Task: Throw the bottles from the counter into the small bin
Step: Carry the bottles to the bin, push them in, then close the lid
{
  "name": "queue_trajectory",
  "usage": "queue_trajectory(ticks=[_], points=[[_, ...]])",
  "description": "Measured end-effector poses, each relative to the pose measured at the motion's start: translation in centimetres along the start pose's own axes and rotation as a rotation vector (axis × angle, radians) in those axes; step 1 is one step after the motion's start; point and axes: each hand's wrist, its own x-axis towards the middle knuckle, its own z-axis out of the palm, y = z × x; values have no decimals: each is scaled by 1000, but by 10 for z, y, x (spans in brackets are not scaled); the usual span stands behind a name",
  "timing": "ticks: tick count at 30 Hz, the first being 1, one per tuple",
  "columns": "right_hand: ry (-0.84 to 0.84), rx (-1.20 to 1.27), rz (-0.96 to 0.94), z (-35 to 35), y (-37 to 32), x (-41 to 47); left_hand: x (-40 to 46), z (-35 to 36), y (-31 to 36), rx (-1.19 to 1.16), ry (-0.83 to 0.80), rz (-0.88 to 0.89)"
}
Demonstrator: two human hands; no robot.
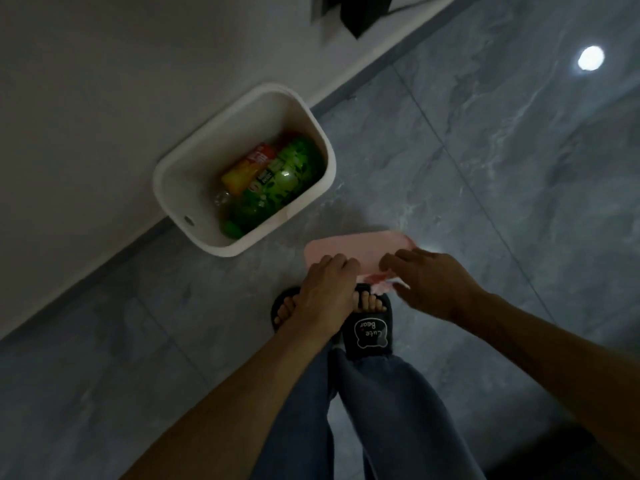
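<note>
A small white bin [173, 188] stands on the floor against the wall, open at the top. Inside it lie a green-labelled bottle [273, 188] and a bottle with a red and yellow label [249, 168]. Just below and right of the bin, a pink lid [360, 251] is held flat above the floor. My left hand [325, 289] grips its near left edge and my right hand [433, 282] grips its right end.
The floor is grey marbled tile [485, 168] with a bright lamp reflection [590, 58] at upper right. A white wall [104, 81] runs diagonally behind the bin. My feet in black slippers [369, 332] stand under the hands. A dark object [360, 12] sits at the top.
</note>
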Motion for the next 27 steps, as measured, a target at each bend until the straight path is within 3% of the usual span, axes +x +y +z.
queue_trajectory(ticks=[4,8,11,13,16,18,23,27], points=[[25,95,-96,-56,-51,-45,-53,-73,23,-15,-113,-15],[152,180,-52,-111,-106,-76,-97,-150,30,-11,-166,-13],[266,275,36,-144,-143,-83,-118,-201,25,52,-114,8],[348,401,116,-161,-163,-79,-127,-229,20,93,58,43],[408,765,330,-176,-185,-65,-132,-250,13,-24,362,45],[417,1037,510,-177,-194,-47,-128,-250,9,-78,455,0],[429,1951,740,-166,-205,7,-106,-216,-16,-169,405,-161],[387,2207,817,-152,-198,46,-78,-174,-43,-103,274,-190]])
